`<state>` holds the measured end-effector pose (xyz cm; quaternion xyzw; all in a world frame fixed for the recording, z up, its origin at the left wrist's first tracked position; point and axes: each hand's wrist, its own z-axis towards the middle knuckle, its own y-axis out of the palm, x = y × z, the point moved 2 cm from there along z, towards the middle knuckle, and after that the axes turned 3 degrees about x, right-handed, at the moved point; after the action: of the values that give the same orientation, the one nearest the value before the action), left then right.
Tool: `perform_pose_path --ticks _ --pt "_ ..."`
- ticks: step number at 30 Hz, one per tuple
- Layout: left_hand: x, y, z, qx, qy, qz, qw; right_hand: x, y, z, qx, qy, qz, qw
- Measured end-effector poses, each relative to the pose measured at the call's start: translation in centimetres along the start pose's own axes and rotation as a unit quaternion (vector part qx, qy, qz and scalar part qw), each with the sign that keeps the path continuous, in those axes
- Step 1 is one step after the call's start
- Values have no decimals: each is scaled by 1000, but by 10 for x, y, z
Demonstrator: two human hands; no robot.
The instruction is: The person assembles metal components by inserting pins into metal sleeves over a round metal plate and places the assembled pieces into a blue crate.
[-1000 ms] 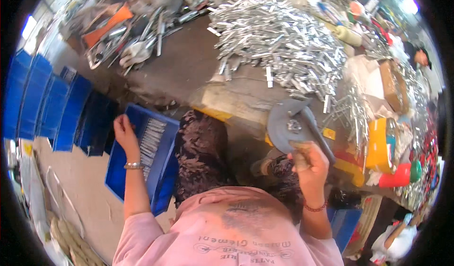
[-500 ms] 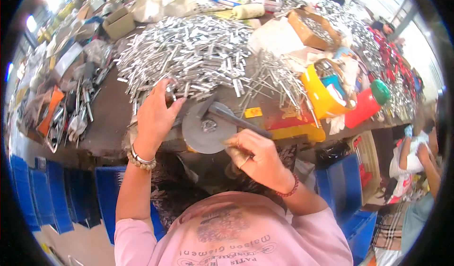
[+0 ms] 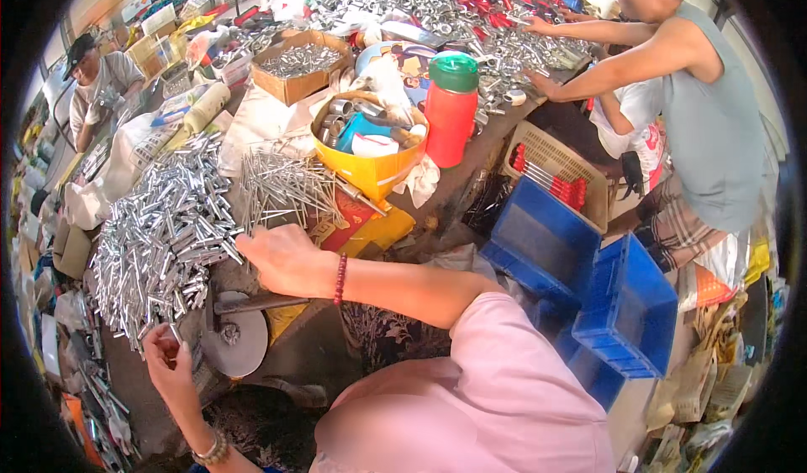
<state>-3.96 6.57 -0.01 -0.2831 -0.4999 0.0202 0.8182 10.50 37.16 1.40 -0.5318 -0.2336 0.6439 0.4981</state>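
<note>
— What lies leftmost near the grips?
— A broad heap of short silver metal tubes (image 3: pixel 164 237), just beyond the left hand (image 3: pixel 171 367).
— How is that grip?
— Thumb and fingers are together, pinching one short, shiny silver metal tube (image 3: pixel 176 332) at their tips.
— And next?
— Just right of that grip, a flat, round grey disc (image 3: pixel 238 358), with a dark, straight bar (image 3: pixel 262 303) across its far side.
— The right hand (image 3: pixel 282 260)?
— Fingers curled at the heap's right edge; I cannot tell whether they have closed on anything. Beyond them lie thin silver metal rods (image 3: pixel 286 189).
— Farther right?
— Beyond and right of that hand stands a yellow, round-sided tub (image 3: pixel 363 170) of mixed things, then a red cylindrical bottle with a green lid (image 3: pixel 448 128) beside it.
— And rightmost?
— Blue rectangular plastic bins (image 3: pixel 612 345), well apart from both grips, and a person in a grey sleeveless top (image 3: pixel 723 128) reaching toward other metal pieces (image 3: pixel 513 57).
</note>
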Motion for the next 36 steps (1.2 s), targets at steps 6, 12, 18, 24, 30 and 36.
perform_pose_path --ticks 6,12,18,24,30,36 --pt "60 16 -38 -111 -5 3 994 3 -19 -5 7 -9 -60 998" --pt "79 20 -42 -156 64 39 985 4 -13 -17 48 -53 -55 996" --pt "79 19 -52 -123 79 95 985 -36 -7 -24 103 -111 83 985" --pt "76 29 -51 -76 118 97 985 -67 -13 -50 31 -160 53 985" --pt "73 23 -57 -65 69 84 992 -75 -11 -50 46 -172 20 984" --pt "71 17 -60 -57 75 89 992 -81 -9 -45 26 -192 13 981"
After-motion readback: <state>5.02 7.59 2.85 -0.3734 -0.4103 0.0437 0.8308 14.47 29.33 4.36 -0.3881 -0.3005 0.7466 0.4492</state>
